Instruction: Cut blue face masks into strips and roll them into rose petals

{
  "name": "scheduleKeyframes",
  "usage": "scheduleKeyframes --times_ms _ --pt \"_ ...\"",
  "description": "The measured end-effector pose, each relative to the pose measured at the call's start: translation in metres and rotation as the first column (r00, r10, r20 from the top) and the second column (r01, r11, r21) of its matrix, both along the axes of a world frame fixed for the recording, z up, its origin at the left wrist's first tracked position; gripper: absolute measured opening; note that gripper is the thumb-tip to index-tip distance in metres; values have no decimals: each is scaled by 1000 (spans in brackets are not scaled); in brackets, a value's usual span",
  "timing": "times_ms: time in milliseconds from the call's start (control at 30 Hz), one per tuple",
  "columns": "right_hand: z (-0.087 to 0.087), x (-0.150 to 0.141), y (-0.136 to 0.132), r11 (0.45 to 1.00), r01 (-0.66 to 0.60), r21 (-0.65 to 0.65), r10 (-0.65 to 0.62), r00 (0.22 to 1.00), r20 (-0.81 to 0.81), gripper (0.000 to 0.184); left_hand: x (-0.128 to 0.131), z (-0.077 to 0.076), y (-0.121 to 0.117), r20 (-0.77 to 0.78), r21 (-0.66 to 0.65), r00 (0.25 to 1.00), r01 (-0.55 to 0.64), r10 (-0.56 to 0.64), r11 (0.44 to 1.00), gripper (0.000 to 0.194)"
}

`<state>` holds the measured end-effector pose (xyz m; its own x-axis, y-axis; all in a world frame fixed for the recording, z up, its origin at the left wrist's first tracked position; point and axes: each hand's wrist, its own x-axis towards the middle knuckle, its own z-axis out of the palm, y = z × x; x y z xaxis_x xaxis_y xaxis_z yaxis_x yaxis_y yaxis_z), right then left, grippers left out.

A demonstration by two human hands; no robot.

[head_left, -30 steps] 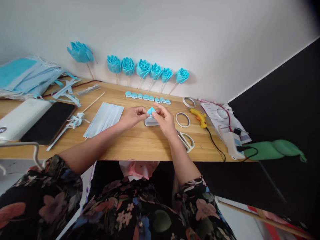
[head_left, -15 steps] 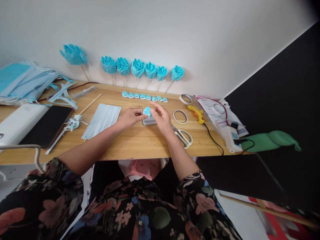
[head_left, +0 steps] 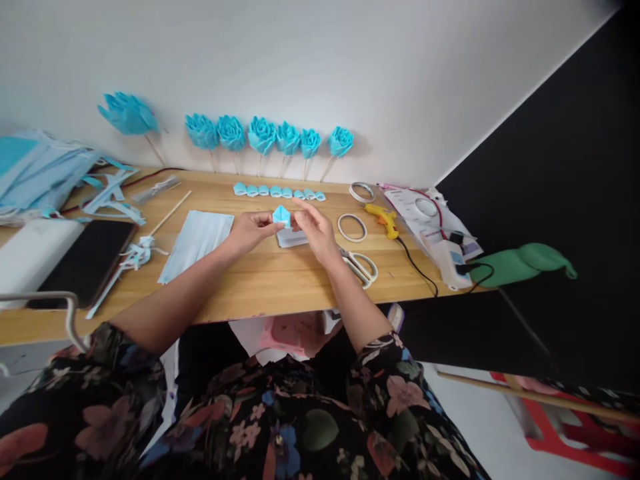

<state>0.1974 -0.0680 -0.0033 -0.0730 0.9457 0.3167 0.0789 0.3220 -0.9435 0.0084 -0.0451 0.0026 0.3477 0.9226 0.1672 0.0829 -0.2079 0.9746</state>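
Your L hand (head_left: 250,231) is pinching the L edge of a folded light-blue nonwoven piece (head_left: 281,216), thumb & fingers clamped on it; your R hand (head_left: 319,231) is hovering at its R edge, index sticking out, can't tell if it's gripping; the piece is sitting between both hands, near a whitish pad (head_left: 293,239); it's prob. weighing almost nothing, being soft & creasing easily; best be holding the low side corners, sparing the peak.
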Motion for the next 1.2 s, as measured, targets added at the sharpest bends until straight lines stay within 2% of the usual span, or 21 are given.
scheduleKeyframes --times_ms 133,400,533,767,1100,1200 --pt "-5 -1 3 999 -31 -7 32 997 67 55 1 4 -3 13 -33 1000 -4 4 999 42" --pt "-7 0 3 999 15 47 -21 992 125 51 1 12 -4 84 -90 996 -8 15 996 34" --pt "-3 -1 0 999 18 37 -22 994 105 49 1 11 -5 77 -76 996 -38 44 996 31" --pt "-3 -3 0 997 58 46 -62 993 103 54 2 9 -4 25 -39 1000 -15 16 999 27" --pt "-2 -1 0 994 83 64 -90 991 101 52 1 8 -2 58 -115 998 -3 10 993 26" --pt "0 -1 -1 995 79 54 -86 988 129 53 0 8 -2 45 -89 999 -19 23 996 30"
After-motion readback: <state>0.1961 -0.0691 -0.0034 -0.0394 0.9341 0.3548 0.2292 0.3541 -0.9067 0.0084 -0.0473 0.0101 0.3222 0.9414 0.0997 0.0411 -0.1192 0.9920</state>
